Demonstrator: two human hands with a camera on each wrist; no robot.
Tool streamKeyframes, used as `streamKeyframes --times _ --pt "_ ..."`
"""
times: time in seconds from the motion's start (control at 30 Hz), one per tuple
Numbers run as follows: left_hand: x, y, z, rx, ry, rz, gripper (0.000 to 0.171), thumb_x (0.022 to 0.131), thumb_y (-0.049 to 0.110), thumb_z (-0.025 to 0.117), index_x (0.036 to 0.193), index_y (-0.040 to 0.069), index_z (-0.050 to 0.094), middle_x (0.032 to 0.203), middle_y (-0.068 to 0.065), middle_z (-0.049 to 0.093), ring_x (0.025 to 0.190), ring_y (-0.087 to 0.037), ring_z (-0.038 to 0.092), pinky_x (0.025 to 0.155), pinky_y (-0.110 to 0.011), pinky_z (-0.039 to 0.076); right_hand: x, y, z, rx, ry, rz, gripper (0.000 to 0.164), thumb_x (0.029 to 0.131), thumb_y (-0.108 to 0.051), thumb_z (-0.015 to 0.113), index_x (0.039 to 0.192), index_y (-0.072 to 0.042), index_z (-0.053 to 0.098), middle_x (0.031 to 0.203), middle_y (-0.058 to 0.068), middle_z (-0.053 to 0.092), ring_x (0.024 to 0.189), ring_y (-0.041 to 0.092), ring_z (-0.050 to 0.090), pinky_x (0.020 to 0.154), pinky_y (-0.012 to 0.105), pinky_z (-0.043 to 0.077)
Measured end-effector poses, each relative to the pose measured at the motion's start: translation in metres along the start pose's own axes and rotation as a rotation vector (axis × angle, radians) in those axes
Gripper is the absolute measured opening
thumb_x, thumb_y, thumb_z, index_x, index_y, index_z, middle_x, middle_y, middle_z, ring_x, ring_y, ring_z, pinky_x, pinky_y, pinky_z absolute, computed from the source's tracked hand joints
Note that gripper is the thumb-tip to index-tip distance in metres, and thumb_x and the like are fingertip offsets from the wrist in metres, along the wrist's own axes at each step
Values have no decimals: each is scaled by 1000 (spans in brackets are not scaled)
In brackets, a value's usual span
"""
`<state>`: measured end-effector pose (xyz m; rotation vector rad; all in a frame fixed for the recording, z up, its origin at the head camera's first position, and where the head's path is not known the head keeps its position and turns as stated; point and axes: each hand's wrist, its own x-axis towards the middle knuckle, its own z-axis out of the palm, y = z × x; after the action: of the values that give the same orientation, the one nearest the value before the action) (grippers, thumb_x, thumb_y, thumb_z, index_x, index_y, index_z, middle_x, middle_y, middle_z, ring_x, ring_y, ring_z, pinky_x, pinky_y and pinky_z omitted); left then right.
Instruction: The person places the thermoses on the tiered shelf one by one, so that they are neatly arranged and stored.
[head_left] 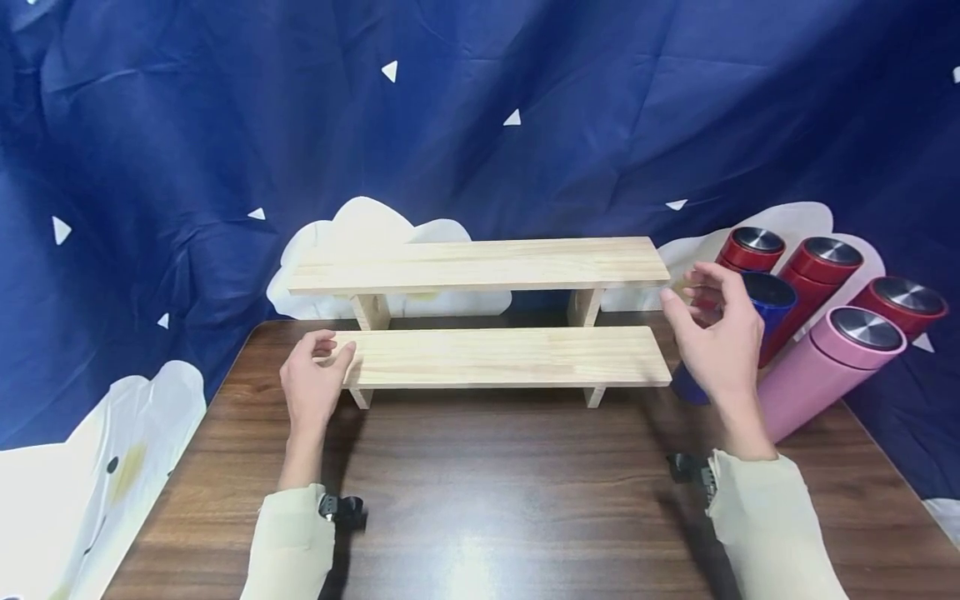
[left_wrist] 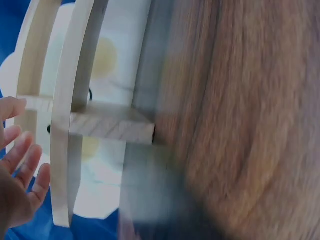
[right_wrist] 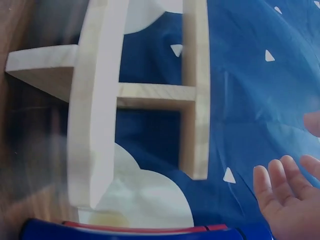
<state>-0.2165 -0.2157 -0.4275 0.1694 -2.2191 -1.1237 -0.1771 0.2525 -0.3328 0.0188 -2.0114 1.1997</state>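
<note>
A two-tier wooden shelf stands at the back of the table, with an upper board (head_left: 480, 265) and a lower board (head_left: 495, 358) on short wooden legs (left_wrist: 112, 127). My left hand (head_left: 313, 379) hovers by the left end of the lower board, fingers loosely bent and nothing held. In the left wrist view those fingers (left_wrist: 22, 155) spread beside the boards. To the right of the shelf my right hand (head_left: 716, 333) is raised, thumb and fingers apart, holding nothing. Behind it, partly hidden, is a blue thermos bottle (head_left: 772, 296). No contact with the boards shows in the right wrist view.
Three red thermos bottles (head_left: 813, 271) and a pink one (head_left: 817, 383) stand at the table's right side, near the blue one. A dark blue cloth (head_left: 465, 125) with white shapes hangs behind the brown wooden table (head_left: 480, 492). Both wrists wear small dark cameras.
</note>
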Motion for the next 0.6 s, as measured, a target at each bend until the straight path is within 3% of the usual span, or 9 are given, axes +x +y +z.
streamKeyframes --times 0.33,0.6 --pt "3 -17 -10 -71 37 -86 36 87 28 82 112 4 73 97 -14 72 91 -22 64 79 -18 44 14 -13 -20 88 100 33 42 86 -9 77 127 -9 67 111 1 68 95 11 64 81 16 49" --pt "5 -23 -16 -44 66 -121 37 87 25 81 111 0 70 102 -15 71 95 -24 63 81 -17 43 27 -15 -45 106 162 14 44 84 -4 76 127 -9 67 109 -5 69 95 10 65 84 16 51"
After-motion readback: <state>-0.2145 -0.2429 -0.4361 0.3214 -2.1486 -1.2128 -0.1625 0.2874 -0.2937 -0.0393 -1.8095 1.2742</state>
